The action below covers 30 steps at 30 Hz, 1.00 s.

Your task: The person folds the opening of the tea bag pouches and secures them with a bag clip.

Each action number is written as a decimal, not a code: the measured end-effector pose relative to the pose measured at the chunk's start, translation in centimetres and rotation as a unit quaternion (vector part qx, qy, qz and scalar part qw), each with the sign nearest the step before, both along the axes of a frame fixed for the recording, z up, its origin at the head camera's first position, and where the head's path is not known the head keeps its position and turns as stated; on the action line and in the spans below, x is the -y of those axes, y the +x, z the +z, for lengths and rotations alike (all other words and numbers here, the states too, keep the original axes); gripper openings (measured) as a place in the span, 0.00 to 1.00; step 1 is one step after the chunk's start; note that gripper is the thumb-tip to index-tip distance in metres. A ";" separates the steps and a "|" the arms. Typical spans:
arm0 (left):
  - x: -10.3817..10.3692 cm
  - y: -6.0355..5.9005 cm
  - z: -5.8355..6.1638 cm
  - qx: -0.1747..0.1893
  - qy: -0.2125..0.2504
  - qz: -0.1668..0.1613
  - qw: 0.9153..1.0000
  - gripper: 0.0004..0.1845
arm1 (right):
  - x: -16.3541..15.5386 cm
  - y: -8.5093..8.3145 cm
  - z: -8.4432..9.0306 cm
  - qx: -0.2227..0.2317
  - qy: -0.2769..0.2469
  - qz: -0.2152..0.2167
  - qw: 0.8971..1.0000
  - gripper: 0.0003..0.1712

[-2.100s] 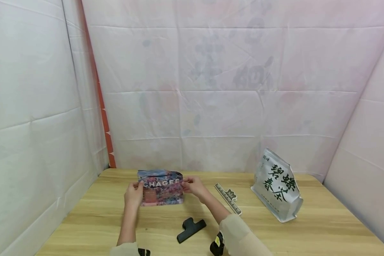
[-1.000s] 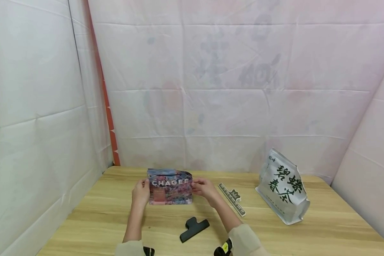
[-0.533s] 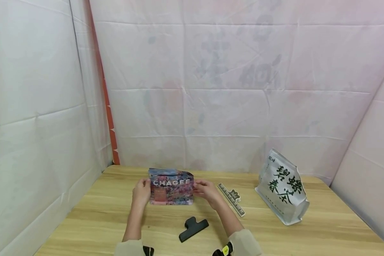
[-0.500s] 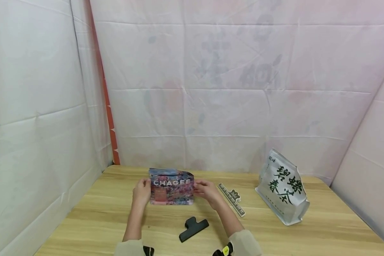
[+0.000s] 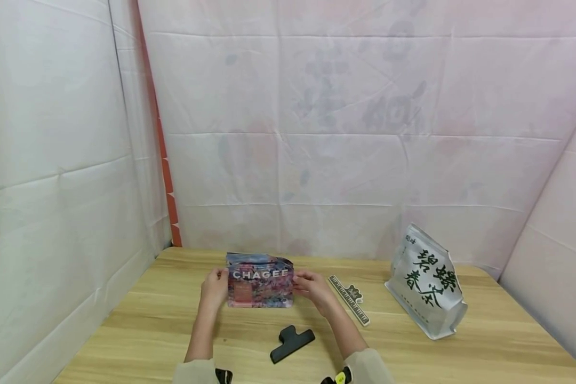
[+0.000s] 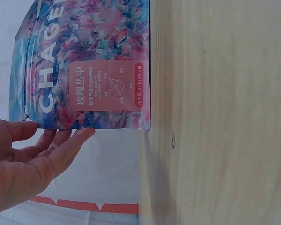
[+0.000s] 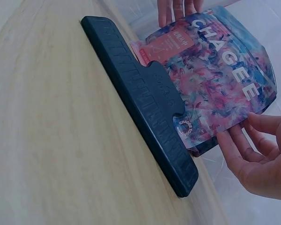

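Note:
A colourful pink-and-blue tea pouch (image 5: 261,290) lettered CHAGEE stands upright towards the back of the wooden table, left of the middle. At its left edge, my left hand (image 5: 214,289) pinches the side, thumb in front. My right hand (image 5: 314,290) holds the opposite edge with thumb and fingertips. Up close in the left wrist view, the pouch (image 6: 107,37) shows a pink label, and its base meets the tabletop. The fingers (image 6: 68,147) of the left hand lie along its side edge. In the right wrist view, the right thumb (image 7: 267,123) touches the edge near the lettering.
Between my forearms lies a black clip (image 5: 292,344). A white clip with a piano-key pattern (image 5: 349,301) lies beside my right forearm. Farther right stands a silver tea bag (image 5: 424,288) with black characters. White cloth walls (image 5: 288,160) surround the wooden table (image 5: 149,330).
Since two seconds ago the pouch has shifted slightly right and become level, both hands still holding its sides. Over the last half second only the head view has shifted a little.

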State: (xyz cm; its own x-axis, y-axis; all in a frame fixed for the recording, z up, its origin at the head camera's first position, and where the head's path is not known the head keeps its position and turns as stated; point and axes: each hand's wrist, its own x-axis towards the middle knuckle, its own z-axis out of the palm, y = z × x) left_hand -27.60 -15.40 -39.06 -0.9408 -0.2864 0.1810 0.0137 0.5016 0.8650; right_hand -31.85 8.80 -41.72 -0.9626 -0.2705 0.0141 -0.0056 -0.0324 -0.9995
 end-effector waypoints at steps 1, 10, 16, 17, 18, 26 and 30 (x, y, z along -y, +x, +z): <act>0.0 0.0 0.0 0.001 0.000 -0.001 1.000 0.18 | 0.0 0.0 0.0 0.000 0.002 -0.001 1.000 0.19; 0.3 0.1 0.3 -0.002 -0.011 -0.009 1.000 0.18 | -0.1 -0.1 0.2 0.001 0.008 0.001 1.000 0.19; 0.5 0.2 0.4 0.005 -0.004 -0.012 1.000 0.18 | 0.0 -0.1 0.2 0.002 0.012 0.006 1.000 0.18; 0.5 0.3 0.4 0.006 -0.002 -0.012 1.000 0.18 | 0.0 0.0 0.3 0.002 0.013 0.006 1.000 0.18; 0.5 0.3 0.4 0.008 0.000 -0.012 1.000 0.18 | 0.0 0.0 0.3 0.000 0.013 0.007 1.000 0.17; 0.3 0.4 0.8 0.002 0.017 0.019 1.000 0.20 | -0.6 0.0 0.7 -0.008 0.020 -0.004 1.000 0.18; 0.0 0.5 1.4 -0.015 0.023 0.048 0.998 0.24 | -1.2 0.0 1.2 -0.011 0.022 -0.016 1.000 0.19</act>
State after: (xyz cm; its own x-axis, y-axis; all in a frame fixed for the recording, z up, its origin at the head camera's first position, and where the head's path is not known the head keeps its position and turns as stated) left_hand -27.14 -15.40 -37.66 -0.9026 -0.3842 0.1942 -0.0060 0.4623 0.8867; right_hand -31.85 10.00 -40.56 -0.9701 -0.2413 0.0242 -0.0278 0.0113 -0.9995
